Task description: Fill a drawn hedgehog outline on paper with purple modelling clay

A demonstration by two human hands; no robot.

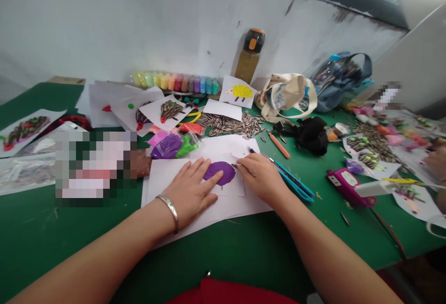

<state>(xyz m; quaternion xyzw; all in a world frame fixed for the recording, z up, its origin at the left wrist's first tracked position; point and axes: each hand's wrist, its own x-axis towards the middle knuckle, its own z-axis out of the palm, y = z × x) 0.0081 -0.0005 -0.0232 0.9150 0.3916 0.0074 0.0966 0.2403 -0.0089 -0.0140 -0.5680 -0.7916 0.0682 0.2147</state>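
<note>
My left hand [190,191] lies flat with fingers spread on white paper [223,201], its fingertips at the left edge of a flat purple clay shape [220,172] stuck on a small white card. My right hand [259,174] is closed in a pinch at the clay's right edge, holding a sunflower seed [236,166] against it. A silver bracelet sits on my left wrist. A heap of sunflower seeds [232,125] lies on the green table [244,243] just beyond the paper.
Blue scissors [294,183] and an orange pen [278,145] lie right of my right hand. Clay bags [174,145], a row of coloured clay tubs [177,82], a bottle [249,55], finished seed pictures, bags and a pink device [343,185] surround the sheet. Another person's hand [435,160] shows at far right.
</note>
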